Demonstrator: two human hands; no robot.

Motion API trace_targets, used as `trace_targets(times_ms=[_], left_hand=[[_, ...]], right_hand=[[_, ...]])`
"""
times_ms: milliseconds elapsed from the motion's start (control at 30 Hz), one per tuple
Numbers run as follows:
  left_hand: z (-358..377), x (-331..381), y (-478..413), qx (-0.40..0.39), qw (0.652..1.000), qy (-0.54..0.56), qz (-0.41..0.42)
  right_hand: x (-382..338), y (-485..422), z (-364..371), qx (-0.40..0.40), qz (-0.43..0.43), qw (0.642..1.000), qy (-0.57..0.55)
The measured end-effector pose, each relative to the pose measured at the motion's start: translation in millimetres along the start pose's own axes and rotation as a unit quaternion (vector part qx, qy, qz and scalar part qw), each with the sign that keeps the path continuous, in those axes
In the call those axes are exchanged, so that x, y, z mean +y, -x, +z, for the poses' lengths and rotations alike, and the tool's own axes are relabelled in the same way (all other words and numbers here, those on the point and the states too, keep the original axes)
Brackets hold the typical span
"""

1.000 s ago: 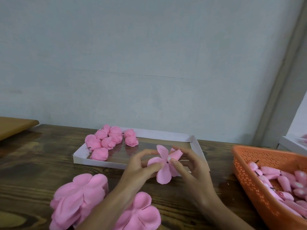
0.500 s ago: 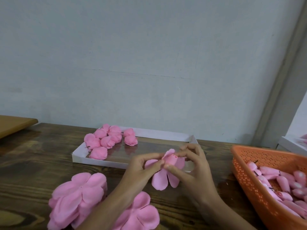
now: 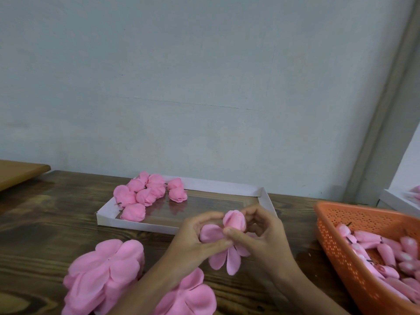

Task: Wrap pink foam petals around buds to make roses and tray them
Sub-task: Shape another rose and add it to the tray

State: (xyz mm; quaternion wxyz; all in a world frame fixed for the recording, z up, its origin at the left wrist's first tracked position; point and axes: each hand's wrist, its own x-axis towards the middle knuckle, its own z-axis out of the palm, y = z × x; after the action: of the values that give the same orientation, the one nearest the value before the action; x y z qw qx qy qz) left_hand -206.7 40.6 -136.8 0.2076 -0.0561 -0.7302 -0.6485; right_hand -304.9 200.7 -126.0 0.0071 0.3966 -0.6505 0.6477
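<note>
Over the table (image 3: 45,223), left hand (image 3: 193,242) and right hand (image 3: 266,237) pinching half-wrapped rose (image 3: 234,220), tip up, loose petals (image 3: 223,258) hanging down

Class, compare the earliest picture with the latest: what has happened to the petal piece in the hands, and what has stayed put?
The half-wrapped rose has closed at the top: petals spread flat a second ago are folded up into a head, while its lower petals hang loose. The left hand and right hand kept hold. Finished roses in the white tray, petal stacks and orange basket have not moved.
</note>
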Motion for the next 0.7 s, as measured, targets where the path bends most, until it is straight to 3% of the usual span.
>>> trace_targets(times_ms=[300,400,533,700], left_hand=[[2,3,-3,0.043,0.999,0.013,0.02],[0,2,-3,0.053,0.998,0.03,-0.009],[-2,-5,-5,0.161,0.983,0.062,-0.065],[-3,-6,-4,0.227,0.968,0.069,-0.086]], right_hand=[[-4,1,2,-0.012,0.005,0.999,-0.049],[-4,1,4,-0.005,0.01,0.998,-0.064],[0,-1,0,0.017,0.025,0.995,-0.092],[0,3,1,-0.027,0.016,0.995,-0.094]])
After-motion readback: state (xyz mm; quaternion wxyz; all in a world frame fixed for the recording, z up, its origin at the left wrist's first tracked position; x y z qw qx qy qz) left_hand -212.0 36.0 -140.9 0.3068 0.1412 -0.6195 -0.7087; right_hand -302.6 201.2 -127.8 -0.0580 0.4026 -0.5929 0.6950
